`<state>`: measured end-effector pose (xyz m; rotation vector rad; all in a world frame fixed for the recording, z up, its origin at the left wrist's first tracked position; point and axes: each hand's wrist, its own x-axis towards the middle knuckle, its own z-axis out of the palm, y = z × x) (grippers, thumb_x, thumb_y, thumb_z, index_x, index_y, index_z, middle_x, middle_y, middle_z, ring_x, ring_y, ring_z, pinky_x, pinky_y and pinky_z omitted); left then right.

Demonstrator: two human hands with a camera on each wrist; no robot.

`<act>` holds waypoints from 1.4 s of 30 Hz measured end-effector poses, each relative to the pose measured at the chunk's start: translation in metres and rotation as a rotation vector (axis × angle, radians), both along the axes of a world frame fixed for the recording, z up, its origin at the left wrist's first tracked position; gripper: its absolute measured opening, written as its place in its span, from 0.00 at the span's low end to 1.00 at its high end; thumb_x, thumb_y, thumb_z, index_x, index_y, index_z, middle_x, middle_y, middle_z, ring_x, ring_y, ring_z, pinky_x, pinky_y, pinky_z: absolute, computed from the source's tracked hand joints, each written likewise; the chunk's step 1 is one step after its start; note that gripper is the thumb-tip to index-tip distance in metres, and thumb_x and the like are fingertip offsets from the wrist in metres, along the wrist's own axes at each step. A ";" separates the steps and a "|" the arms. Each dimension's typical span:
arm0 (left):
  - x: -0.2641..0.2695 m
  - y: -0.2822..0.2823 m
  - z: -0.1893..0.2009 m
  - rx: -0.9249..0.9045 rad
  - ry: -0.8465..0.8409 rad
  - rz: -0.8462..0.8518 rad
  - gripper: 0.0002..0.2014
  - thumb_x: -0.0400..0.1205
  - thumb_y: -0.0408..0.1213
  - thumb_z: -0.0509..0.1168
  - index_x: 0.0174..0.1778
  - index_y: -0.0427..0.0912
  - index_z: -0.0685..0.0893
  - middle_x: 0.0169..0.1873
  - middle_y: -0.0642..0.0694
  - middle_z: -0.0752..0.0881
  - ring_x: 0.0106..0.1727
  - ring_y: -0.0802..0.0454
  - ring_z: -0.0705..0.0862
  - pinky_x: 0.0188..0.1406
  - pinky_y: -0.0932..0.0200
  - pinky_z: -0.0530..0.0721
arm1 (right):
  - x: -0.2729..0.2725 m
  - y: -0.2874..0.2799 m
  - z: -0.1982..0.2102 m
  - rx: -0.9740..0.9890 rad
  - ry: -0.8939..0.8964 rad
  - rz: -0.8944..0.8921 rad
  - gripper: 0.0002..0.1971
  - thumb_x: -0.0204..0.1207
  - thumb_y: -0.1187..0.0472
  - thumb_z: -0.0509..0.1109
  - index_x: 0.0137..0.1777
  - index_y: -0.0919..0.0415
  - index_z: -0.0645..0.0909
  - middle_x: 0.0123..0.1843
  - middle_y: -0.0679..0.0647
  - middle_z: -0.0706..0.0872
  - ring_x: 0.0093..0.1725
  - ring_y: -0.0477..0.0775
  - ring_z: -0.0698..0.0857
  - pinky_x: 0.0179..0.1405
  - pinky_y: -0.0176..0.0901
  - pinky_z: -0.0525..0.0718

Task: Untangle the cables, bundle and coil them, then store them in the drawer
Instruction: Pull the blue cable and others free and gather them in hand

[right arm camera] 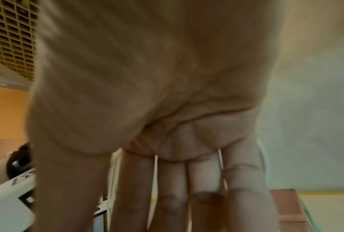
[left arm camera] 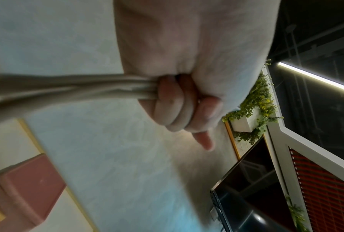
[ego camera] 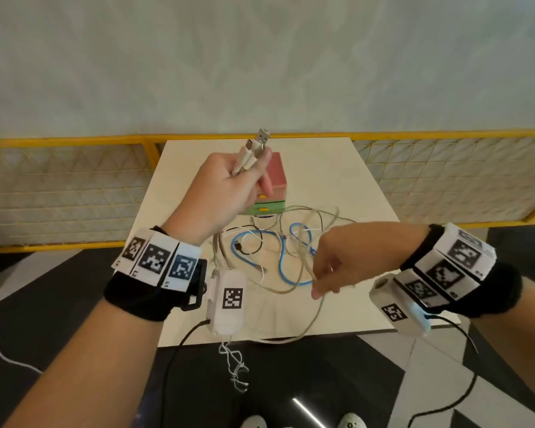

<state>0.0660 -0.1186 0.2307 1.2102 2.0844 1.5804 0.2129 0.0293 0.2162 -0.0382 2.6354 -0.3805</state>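
Observation:
My left hand [ego camera: 244, 177] is raised above the table and grips the doubled beige cable [ego camera: 247, 159] just below its two plugs [ego camera: 261, 139]. The left wrist view shows the fingers [left arm camera: 177, 102] curled round the cable strands [left arm camera: 67, 89]. My right hand [ego camera: 325, 273] hangs lower at the right, fingers [right arm camera: 173, 188] straight and pointing down, touching the same beige cable where it runs down to the table. A tangle of blue cable [ego camera: 283, 264], thin black cable [ego camera: 255, 239] and white cable lies under both hands. The pink and green drawer box [ego camera: 275, 186] stands behind, drawers closed.
The cream table [ego camera: 337, 168] is small, with a yellow mesh fence [ego camera: 74, 180] behind it. A loop of beige cable [ego camera: 278, 340] hangs over the near edge. A white cord [ego camera: 235, 366] dangles from my left wrist unit. Dark floor lies below.

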 end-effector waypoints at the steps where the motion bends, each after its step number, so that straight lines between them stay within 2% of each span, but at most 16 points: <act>1: 0.005 -0.003 0.002 -0.020 -0.019 -0.033 0.28 0.89 0.47 0.56 0.26 0.34 0.80 0.09 0.51 0.69 0.13 0.58 0.65 0.20 0.67 0.68 | 0.003 -0.003 0.000 0.002 -0.028 -0.023 0.23 0.72 0.34 0.66 0.34 0.54 0.87 0.29 0.46 0.87 0.28 0.40 0.82 0.34 0.32 0.78; 5: 0.015 -0.009 0.001 -0.073 -0.044 -0.157 0.32 0.90 0.47 0.50 0.23 0.31 0.75 0.19 0.38 0.79 0.22 0.51 0.75 0.24 0.62 0.75 | 0.010 -0.007 0.009 0.138 0.077 -0.104 0.37 0.67 0.22 0.54 0.25 0.55 0.84 0.24 0.51 0.86 0.24 0.46 0.83 0.33 0.38 0.79; 7: 0.018 -0.010 -0.001 -0.082 -0.020 -0.203 0.32 0.91 0.45 0.49 0.23 0.31 0.75 0.30 0.34 0.86 0.32 0.53 0.83 0.40 0.58 0.81 | 0.010 -0.007 0.011 0.180 0.216 -0.135 0.37 0.69 0.25 0.55 0.22 0.59 0.79 0.19 0.52 0.80 0.20 0.47 0.77 0.28 0.40 0.75; 9: 0.023 -0.011 -0.002 -0.084 -0.005 -0.242 0.30 0.91 0.42 0.48 0.28 0.32 0.82 0.43 0.40 0.90 0.47 0.60 0.87 0.54 0.68 0.79 | 0.010 -0.010 0.011 0.158 0.415 -0.154 0.31 0.72 0.30 0.58 0.23 0.57 0.73 0.18 0.50 0.74 0.21 0.47 0.73 0.26 0.43 0.72; 11: 0.027 -0.010 -0.004 -0.057 -0.017 -0.274 0.28 0.91 0.43 0.47 0.40 0.35 0.89 0.55 0.47 0.90 0.61 0.62 0.85 0.69 0.65 0.74 | 0.011 -0.015 0.007 -0.021 0.562 -0.183 0.19 0.72 0.35 0.63 0.34 0.50 0.80 0.29 0.44 0.81 0.30 0.42 0.80 0.35 0.45 0.80; 14: 0.036 -0.006 -0.009 0.010 -0.030 -0.317 0.26 0.91 0.47 0.46 0.52 0.45 0.90 0.63 0.55 0.86 0.69 0.60 0.80 0.78 0.49 0.69 | 0.010 -0.030 -0.005 -0.352 0.544 -0.169 0.19 0.77 0.44 0.65 0.60 0.57 0.80 0.55 0.45 0.86 0.56 0.39 0.83 0.61 0.39 0.81; 17: 0.044 0.000 -0.008 0.045 0.001 -0.325 0.26 0.90 0.51 0.45 0.50 0.51 0.91 0.60 0.56 0.88 0.69 0.57 0.81 0.77 0.43 0.69 | 0.007 -0.047 -0.025 -0.626 0.463 -0.172 0.14 0.85 0.59 0.58 0.58 0.71 0.74 0.53 0.59 0.87 0.55 0.50 0.86 0.60 0.45 0.82; 19: 0.047 0.003 -0.006 0.104 -0.057 -0.308 0.27 0.91 0.47 0.46 0.43 0.45 0.89 0.52 0.50 0.91 0.61 0.53 0.86 0.73 0.48 0.76 | 0.005 -0.053 -0.039 -0.739 0.459 -0.216 0.10 0.87 0.64 0.51 0.52 0.71 0.70 0.44 0.64 0.85 0.48 0.52 0.87 0.53 0.44 0.83; 22: 0.049 0.006 -0.003 0.198 -0.175 -0.247 0.25 0.91 0.42 0.48 0.36 0.36 0.82 0.33 0.40 0.85 0.32 0.46 0.85 0.40 0.56 0.86 | 0.004 -0.054 -0.055 -0.792 0.482 -0.279 0.09 0.87 0.65 0.48 0.47 0.65 0.66 0.39 0.68 0.78 0.36 0.49 0.83 0.40 0.32 0.79; 23: 0.048 0.006 -0.002 0.234 -0.205 -0.222 0.24 0.91 0.43 0.49 0.34 0.37 0.79 0.29 0.37 0.79 0.24 0.48 0.77 0.26 0.58 0.80 | 0.004 -0.054 -0.060 -0.789 0.470 -0.277 0.09 0.87 0.65 0.48 0.47 0.66 0.66 0.38 0.68 0.76 0.34 0.50 0.81 0.38 0.30 0.79; 25: 0.044 0.007 0.001 0.331 -0.290 -0.194 0.24 0.91 0.45 0.50 0.30 0.41 0.76 0.25 0.37 0.69 0.19 0.53 0.63 0.19 0.64 0.64 | 0.007 -0.051 -0.073 -0.738 0.426 -0.257 0.10 0.87 0.63 0.48 0.47 0.66 0.67 0.38 0.63 0.75 0.34 0.54 0.81 0.38 0.30 0.79; 30: 0.034 0.008 0.012 0.441 -0.460 -0.163 0.26 0.91 0.45 0.51 0.25 0.46 0.76 0.24 0.48 0.65 0.17 0.57 0.59 0.18 0.69 0.56 | 0.020 -0.038 -0.102 -0.598 0.310 -0.364 0.09 0.87 0.57 0.50 0.49 0.59 0.69 0.36 0.50 0.71 0.32 0.48 0.74 0.32 0.45 0.83; 33: 0.035 0.009 0.009 0.336 -0.438 -0.149 0.24 0.91 0.46 0.50 0.30 0.42 0.73 0.24 0.48 0.64 0.18 0.57 0.59 0.16 0.69 0.58 | 0.024 -0.039 -0.098 -0.651 0.150 -0.413 0.11 0.86 0.51 0.51 0.51 0.54 0.71 0.32 0.48 0.70 0.28 0.44 0.69 0.26 0.41 0.76; 37: 0.035 0.012 0.000 0.252 -0.437 -0.164 0.24 0.90 0.48 0.52 0.30 0.41 0.75 0.23 0.49 0.69 0.20 0.56 0.62 0.18 0.67 0.62 | 0.025 -0.040 -0.093 -0.534 0.109 -0.342 0.11 0.82 0.47 0.61 0.60 0.47 0.72 0.45 0.47 0.81 0.44 0.46 0.82 0.54 0.47 0.82; 39: 0.037 0.015 -0.009 0.162 -0.321 -0.164 0.25 0.90 0.49 0.52 0.30 0.43 0.80 0.25 0.48 0.79 0.25 0.53 0.74 0.25 0.62 0.73 | 0.022 -0.040 -0.084 -0.566 0.188 -0.348 0.16 0.81 0.49 0.64 0.67 0.48 0.70 0.55 0.49 0.84 0.56 0.47 0.84 0.64 0.50 0.80; 42: 0.048 0.016 -0.023 -0.085 -0.096 -0.232 0.26 0.91 0.47 0.49 0.39 0.39 0.87 0.36 0.54 0.88 0.42 0.63 0.85 0.44 0.78 0.75 | 0.013 -0.043 -0.062 -0.747 0.372 -0.386 0.15 0.82 0.58 0.63 0.66 0.62 0.72 0.57 0.53 0.85 0.60 0.47 0.84 0.66 0.43 0.81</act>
